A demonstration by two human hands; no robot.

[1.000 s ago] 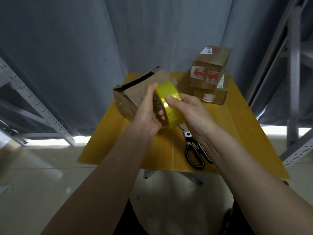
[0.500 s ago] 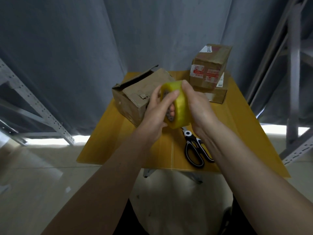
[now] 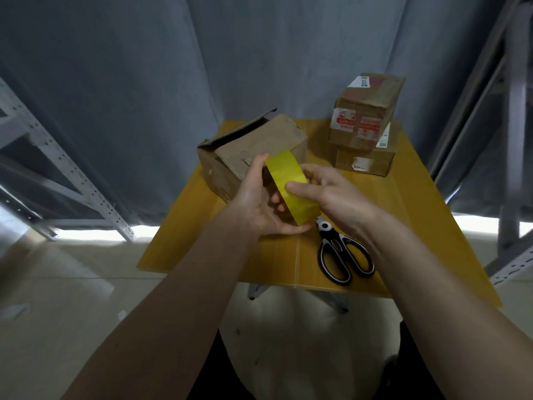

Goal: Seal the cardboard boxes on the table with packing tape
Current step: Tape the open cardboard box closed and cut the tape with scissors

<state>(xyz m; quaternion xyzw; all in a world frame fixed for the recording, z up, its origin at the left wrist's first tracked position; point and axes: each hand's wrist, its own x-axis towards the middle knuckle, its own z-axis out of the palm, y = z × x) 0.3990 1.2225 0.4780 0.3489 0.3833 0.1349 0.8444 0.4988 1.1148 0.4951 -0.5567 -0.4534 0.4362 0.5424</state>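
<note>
A yellow roll of packing tape (image 3: 291,184) is held in the air above the front of the yellow table (image 3: 415,215). My left hand (image 3: 258,202) grips the roll from the left, fingers reaching into its core. My right hand (image 3: 331,189) holds it from the right, thumb pressed on the outer band. Just behind the roll lies a brown cardboard box (image 3: 253,153) with one flap raised at its far left edge. Two closed boxes are stacked at the back right, the upper box (image 3: 364,111) on the lower box (image 3: 364,163).
Black-and-white scissors (image 3: 341,255) lie on the table near its front edge, below my right hand. Grey curtains hang behind the table. Metal shelving frames stand at the left (image 3: 66,180) and right (image 3: 516,140).
Both hands have turned the tape roll between them. Its broad yellow band now faces up toward me, and my right thumb sits on the band instead of my fingers wrapping its far side.
</note>
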